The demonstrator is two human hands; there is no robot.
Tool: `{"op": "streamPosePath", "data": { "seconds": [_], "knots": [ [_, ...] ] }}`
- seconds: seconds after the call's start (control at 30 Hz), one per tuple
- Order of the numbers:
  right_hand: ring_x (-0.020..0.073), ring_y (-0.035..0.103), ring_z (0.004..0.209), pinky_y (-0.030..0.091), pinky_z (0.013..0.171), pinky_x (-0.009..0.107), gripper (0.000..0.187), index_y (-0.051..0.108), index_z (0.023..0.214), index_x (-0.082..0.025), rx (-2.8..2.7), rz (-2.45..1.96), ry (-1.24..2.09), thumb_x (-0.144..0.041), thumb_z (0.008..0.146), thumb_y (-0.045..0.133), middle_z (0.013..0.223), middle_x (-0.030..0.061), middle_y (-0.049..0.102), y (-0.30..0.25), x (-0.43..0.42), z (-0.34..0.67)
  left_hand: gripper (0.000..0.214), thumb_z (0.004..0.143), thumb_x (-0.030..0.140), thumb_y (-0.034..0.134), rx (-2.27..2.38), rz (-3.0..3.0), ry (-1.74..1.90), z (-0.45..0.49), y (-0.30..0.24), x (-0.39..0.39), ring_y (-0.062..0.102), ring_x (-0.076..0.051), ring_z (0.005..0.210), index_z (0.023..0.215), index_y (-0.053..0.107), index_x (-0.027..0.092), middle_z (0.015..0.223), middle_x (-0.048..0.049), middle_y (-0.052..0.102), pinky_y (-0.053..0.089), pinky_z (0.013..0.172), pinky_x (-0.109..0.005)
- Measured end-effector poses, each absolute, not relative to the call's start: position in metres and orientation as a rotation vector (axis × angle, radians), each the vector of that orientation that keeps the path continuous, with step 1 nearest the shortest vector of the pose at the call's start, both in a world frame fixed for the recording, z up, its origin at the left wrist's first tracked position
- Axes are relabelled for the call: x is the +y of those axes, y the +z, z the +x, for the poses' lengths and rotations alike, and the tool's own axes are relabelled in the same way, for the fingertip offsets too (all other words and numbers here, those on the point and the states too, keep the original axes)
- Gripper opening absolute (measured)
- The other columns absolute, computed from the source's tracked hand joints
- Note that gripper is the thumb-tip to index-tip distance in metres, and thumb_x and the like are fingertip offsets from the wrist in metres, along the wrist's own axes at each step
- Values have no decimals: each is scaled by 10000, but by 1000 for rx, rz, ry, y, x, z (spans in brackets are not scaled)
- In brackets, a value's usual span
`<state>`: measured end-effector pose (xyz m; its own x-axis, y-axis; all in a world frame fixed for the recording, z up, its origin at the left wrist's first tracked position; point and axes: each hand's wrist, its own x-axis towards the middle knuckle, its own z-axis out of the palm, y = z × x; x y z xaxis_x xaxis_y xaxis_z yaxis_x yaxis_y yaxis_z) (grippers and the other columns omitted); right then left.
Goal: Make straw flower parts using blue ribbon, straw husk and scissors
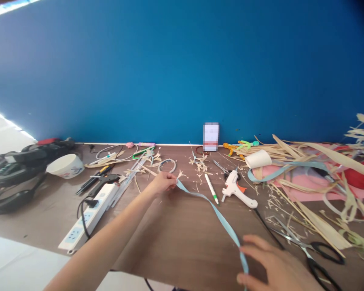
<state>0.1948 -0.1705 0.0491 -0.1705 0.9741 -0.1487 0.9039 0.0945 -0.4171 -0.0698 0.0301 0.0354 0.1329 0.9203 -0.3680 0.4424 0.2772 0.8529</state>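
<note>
My left hand (164, 182) is closed in a pinch at the far end of a light blue ribbon (220, 216). A small cream strip flower (181, 174) pokes out beside those fingertips; how it joins the ribbon is hidden. From there the ribbon runs slack across the table toward the lower right. My right hand (269, 262) is at the ribbon's near part, slightly blurred, with thumb and fingers apart and the ribbon passing between them. To the right of the ribbon lie a white glue gun (238, 190) and a white marker with a green band (211, 189).
Black-handled scissors (309, 246) lie beside my right hand. A white power strip (89, 218) lies left of my left forearm, near a white bowl (66, 166). Cream strips (321, 226) and a paper cup (257, 159) cover the right side. A blue wall (182, 72) rises behind.
</note>
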Motion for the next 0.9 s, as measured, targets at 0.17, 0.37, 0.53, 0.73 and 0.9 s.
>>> {"op": "streamPosePath", "data": {
  "seconds": [0.17,0.37,0.53,0.73,0.9],
  "knots": [
    [172,602,677,422,590,256,303,596,773,-248,-2109,-1933,501,-462,806,384,777,20,641,70,-123,199,126,541,238,618,1444,1291,589,-74,29,24,482,-85,479,572,569,127,480,13,536,317,454,-185],
    [250,602,768,381,617,300,233,623,794,-138,-2261,-2100,273,-264,803,427,834,134,652,60,-52,154,208,560,313,637,1354,1185,588,-70,29,15,535,-94,516,640,566,134,538,1,573,363,470,-183],
    [267,608,770,377,588,290,171,658,762,-80,-2282,-2127,395,-173,694,532,804,188,662,47,-21,132,208,576,286,666,1192,952,679,-73,33,7,537,-75,492,663,553,134,561,14,568,378,444,-167],
    [213,592,623,330,480,259,132,636,674,-152,-2197,-2010,634,-210,661,518,681,97,662,52,-24,148,200,586,244,687,1069,767,764,-96,38,-19,523,-56,454,651,533,133,555,26,549,386,413,-151],
    [129,516,439,292,401,214,72,609,549,-160,-2121,-1781,980,-211,598,598,504,23,620,57,-5,142,207,584,244,696,1044,722,750,-108,41,-40,521,-58,448,640,533,129,549,17,544,383,395,-146]
  ]
}}
